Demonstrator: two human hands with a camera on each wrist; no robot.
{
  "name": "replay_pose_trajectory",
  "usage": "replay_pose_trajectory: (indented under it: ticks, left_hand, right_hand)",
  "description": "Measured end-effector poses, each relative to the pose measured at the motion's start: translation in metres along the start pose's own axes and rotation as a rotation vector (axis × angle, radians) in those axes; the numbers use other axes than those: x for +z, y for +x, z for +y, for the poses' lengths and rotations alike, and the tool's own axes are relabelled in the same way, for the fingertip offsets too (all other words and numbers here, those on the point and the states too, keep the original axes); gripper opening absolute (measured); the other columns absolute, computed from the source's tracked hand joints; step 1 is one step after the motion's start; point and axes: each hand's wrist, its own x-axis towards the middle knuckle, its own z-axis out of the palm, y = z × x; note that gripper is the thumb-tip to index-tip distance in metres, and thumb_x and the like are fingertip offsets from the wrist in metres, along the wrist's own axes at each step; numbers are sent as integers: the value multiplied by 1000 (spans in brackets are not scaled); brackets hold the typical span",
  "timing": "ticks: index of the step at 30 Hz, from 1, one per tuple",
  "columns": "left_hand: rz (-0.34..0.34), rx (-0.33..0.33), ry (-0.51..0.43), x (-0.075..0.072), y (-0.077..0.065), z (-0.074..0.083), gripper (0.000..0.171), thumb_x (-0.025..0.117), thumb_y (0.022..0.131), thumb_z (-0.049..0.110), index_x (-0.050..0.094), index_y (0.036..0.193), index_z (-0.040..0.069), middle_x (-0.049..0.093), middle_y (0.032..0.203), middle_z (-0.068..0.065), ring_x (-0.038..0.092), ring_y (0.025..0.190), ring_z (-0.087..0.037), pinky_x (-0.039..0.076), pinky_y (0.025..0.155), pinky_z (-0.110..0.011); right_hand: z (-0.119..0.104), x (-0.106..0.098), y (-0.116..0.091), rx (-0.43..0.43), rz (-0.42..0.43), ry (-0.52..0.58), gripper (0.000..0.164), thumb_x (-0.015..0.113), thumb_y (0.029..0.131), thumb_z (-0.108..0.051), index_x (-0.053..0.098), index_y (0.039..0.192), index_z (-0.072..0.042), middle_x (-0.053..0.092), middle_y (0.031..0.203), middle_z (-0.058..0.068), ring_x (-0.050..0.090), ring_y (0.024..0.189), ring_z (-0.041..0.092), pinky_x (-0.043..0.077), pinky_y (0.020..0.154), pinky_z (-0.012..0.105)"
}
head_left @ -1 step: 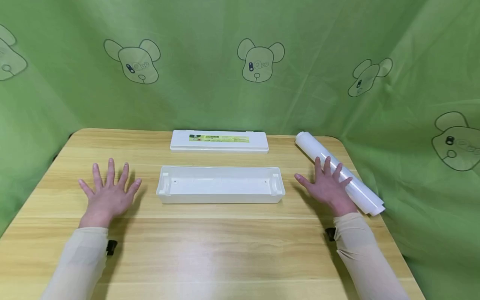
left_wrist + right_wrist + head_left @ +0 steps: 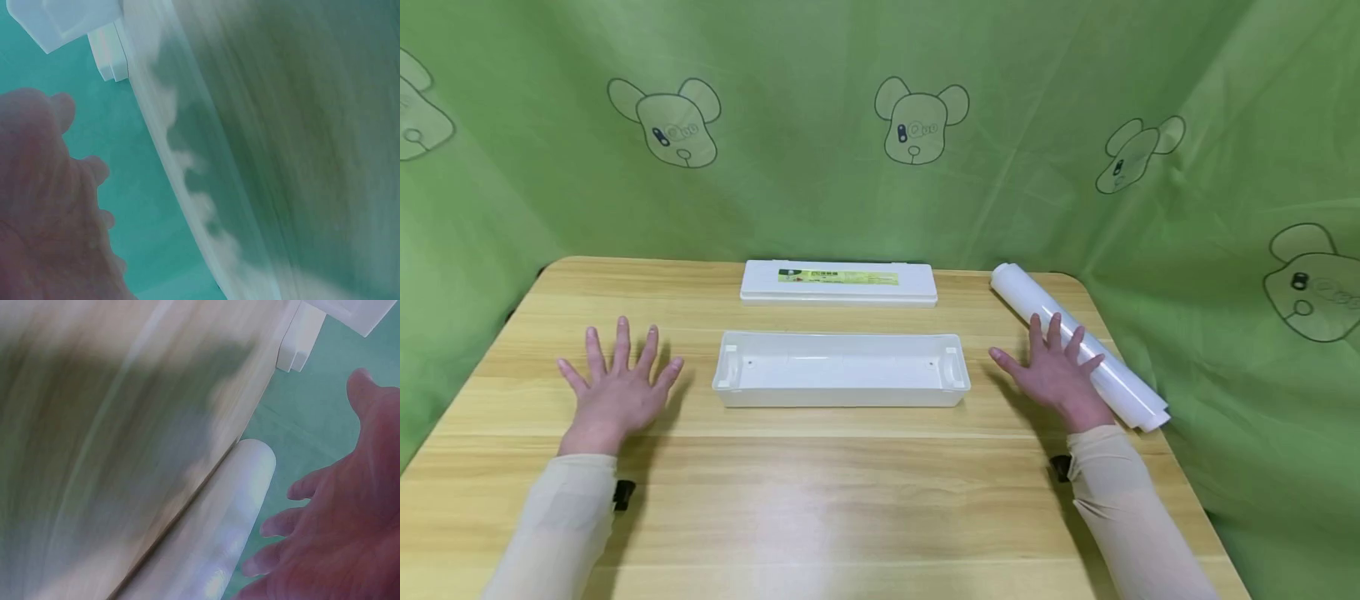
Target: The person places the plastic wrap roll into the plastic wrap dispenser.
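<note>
An open white plastic box (image 2: 842, 398), long and shallow, sits mid-table with its hollow side up. Behind it lies a closed-looking white lid (image 2: 850, 293) with a green-yellow label. My left hand (image 2: 617, 404) hovers above the table left of the box, fingers spread, holding nothing. To the right, my right hand (image 2: 1063, 383) is raised with fingers apart, its shadow falling on the wood. A roll of clear plastic film (image 2: 1041, 300) lies slanted beside and partly behind that hand. In the right wrist view a gap shows between the roll (image 2: 219, 512) and the palm (image 2: 356, 519).
The wooden table (image 2: 850, 517) has rounded far corners. Green cloth (image 2: 805, 183) with printed bear heads hangs behind it and along both sides. The film roll's near end lies close to the table's right edge.
</note>
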Motion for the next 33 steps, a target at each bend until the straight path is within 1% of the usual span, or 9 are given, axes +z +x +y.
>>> replay_pose_trajectory:
  ticks: [8, 12, 14, 16, 18, 21, 24, 28, 33]
  left_hand:
    - [8, 10, 3, 0, -1, 1, 79, 14, 101, 62, -2, 157, 10, -31, 153, -16, -37, 131, -44, -33, 88, -69]
    - [25, 83, -46, 1, 0, 0, 74, 16, 104, 55, 0, 157, 6, -25, 157, -17, -30, 137, -40, -22, 101, -69]
    - [37, 143, -106, 1, 1, -1, 70, 18, 106, 49, 1, 156, 3, -19, 158, -18, -24, 141, -39, -14, 108, -65]
    - [44, 204, -197, 1, 3, -1, 66, 20, 108, 42, 1, 155, 1, -14, 160, -19, -17, 143, -39, -8, 113, -61]
    - [37, 238, -310, 2, 5, 0, 64, 22, 108, 38, -1, 155, 1, -11, 160, -19, -13, 144, -39, -6, 114, -59]
    - [4, 247, -492, 4, 7, 2, 64, 25, 109, 38, -4, 157, 7, -7, 161, -19, -9, 145, -41, -3, 114, -60]
    - [-25, 233, -628, 6, 8, 6, 65, 32, 108, 39, 1, 159, 14, -1, 162, -19, 0, 145, -44, 3, 113, -64]
    - [-41, 264, -741, 11, 12, 15, 69, 48, 105, 32, 10, 159, 14, 8, 161, -20, 12, 144, -45, 14, 114, -61]
    - [-62, 309, -812, 16, 16, 21, 81, 64, 97, 22, 12, 158, 10, 12, 161, -18, 15, 145, -36, 17, 117, -51]
  right_hand:
    - [0, -2, -2, -3, 11, -6, 106, 29, 91, -76, -6, 154, 2, -17, 153, 34, -28, 131, 54, -14, 92, 82]
    - [6, -2, -2, -35, 66, -14, 104, 33, 93, -73, 1, 154, 4, -7, 155, 34, -22, 135, 53, -14, 96, 80]
    - [11, -1, 0, -56, 99, -8, 103, 35, 93, -72, 3, 154, 4, -3, 156, 33, -20, 138, 51, -15, 99, 76]
    - [17, -1, 2, -77, 131, 12, 102, 38, 94, -71, 5, 154, 5, -3, 157, 31, -18, 139, 48, -16, 102, 72]
    - [22, -1, 4, -96, 155, 44, 102, 41, 94, -69, 5, 155, 4, -5, 158, 29, -18, 141, 45, -17, 106, 68]
    - [31, -2, 7, -116, 191, 80, 102, 48, 93, -66, 7, 155, 4, -4, 159, 27, -14, 143, 43, -14, 110, 62]
    - [38, -4, 9, -104, 235, 103, 104, 54, 91, -65, 10, 155, 4, 1, 159, 27, -6, 145, 44, -5, 113, 62]
    - [45, -7, 10, -59, 266, 112, 109, 57, 87, -67, 11, 154, 5, 7, 159, 29, 3, 144, 46, 9, 112, 66]
    - [52, -7, 11, -49, 267, 111, 110, 60, 87, -66, 10, 154, 5, 10, 157, 30, 9, 142, 50, 14, 110, 68]
